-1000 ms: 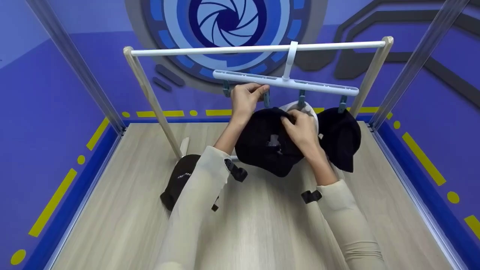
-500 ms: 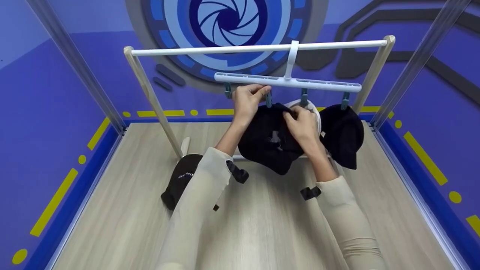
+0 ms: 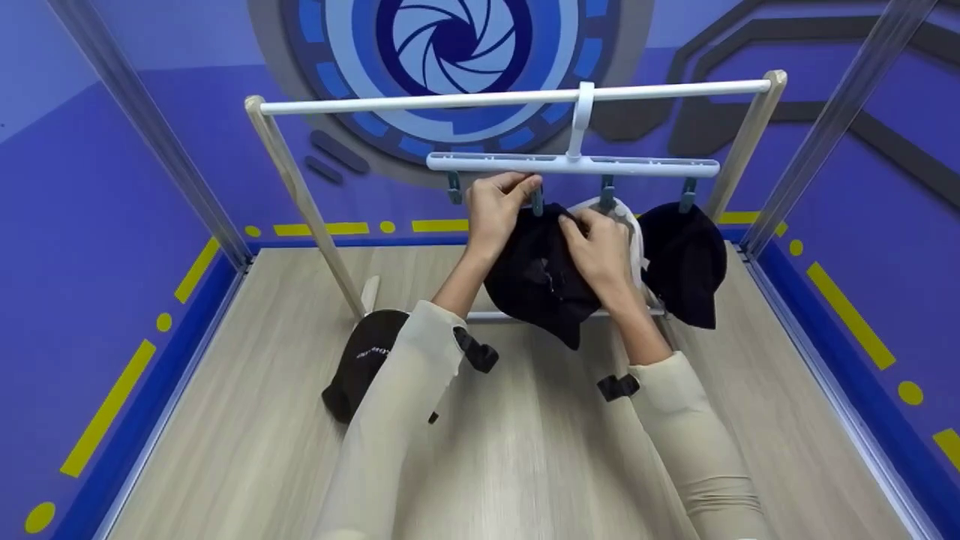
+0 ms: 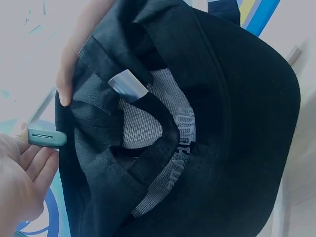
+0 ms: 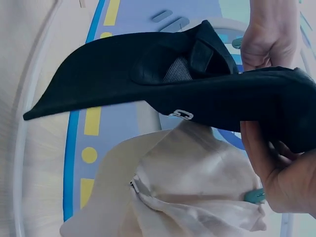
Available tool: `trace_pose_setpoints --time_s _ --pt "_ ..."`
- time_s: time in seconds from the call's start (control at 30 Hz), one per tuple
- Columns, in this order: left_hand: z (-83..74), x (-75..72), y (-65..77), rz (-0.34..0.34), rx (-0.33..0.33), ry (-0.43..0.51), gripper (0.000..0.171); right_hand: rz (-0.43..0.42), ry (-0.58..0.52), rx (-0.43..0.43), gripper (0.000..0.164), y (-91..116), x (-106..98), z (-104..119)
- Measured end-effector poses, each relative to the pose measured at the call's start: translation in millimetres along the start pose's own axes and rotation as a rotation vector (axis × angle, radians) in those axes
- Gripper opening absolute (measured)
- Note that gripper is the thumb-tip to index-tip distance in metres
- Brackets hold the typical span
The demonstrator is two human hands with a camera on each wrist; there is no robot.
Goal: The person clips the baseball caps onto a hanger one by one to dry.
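Two hands bring a black cap to its clip

Clipping the black cap (image 3: 536,281) to the white hanger (image 3: 499,163) looks to be the step in hand. The cap is in the air below the hanger's bar, hollow side toward the person. At its 11 o'clock the left hand (image 3: 493,208) pinches a green clip (image 3: 537,202) between thumb and fingers; at its 2 o'clock the right hand (image 3: 602,251) pinches the rim. In the left wrist view the clip's tip overlaps that rim — whether it has bitten the cloth, I cannot tell.

The next move probably calls for seating the rim well between the clip's halves, then easing the left fingers off and testing the hold before the right hand lets go.

No box or basket shows; the caps are the nearest things to containers. Inside the held one sit a mesh lining (image 4: 140,129), a strap and a metal buckle (image 4: 129,86). A white cap (image 5: 197,168) hangs at its 2 o'clock, a second dark cap (image 3: 682,262) at 3. One lettered cap (image 3: 360,367) rests on the table (image 3: 480,472) at 8 o'clock — a spare clip (image 3: 454,189) hangs between 10 and 11, holding nothing.
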State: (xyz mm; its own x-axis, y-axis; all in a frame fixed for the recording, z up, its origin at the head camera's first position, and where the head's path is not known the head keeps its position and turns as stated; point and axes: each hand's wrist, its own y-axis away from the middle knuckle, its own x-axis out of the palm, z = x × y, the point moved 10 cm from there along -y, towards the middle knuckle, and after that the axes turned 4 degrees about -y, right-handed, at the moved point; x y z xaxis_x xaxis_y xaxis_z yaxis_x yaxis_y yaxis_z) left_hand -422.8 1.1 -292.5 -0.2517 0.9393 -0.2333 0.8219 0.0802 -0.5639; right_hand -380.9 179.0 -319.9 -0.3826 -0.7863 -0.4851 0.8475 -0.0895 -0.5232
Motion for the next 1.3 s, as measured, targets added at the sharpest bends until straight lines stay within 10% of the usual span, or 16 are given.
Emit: trace_pose_setpoints --time_s 1.3 --pt "-7.2 0.0 10.5 0.184 0.011 -0.024 0.032 0.086 -0.047 -0.026 0.03 0.7 14.4 3.4"
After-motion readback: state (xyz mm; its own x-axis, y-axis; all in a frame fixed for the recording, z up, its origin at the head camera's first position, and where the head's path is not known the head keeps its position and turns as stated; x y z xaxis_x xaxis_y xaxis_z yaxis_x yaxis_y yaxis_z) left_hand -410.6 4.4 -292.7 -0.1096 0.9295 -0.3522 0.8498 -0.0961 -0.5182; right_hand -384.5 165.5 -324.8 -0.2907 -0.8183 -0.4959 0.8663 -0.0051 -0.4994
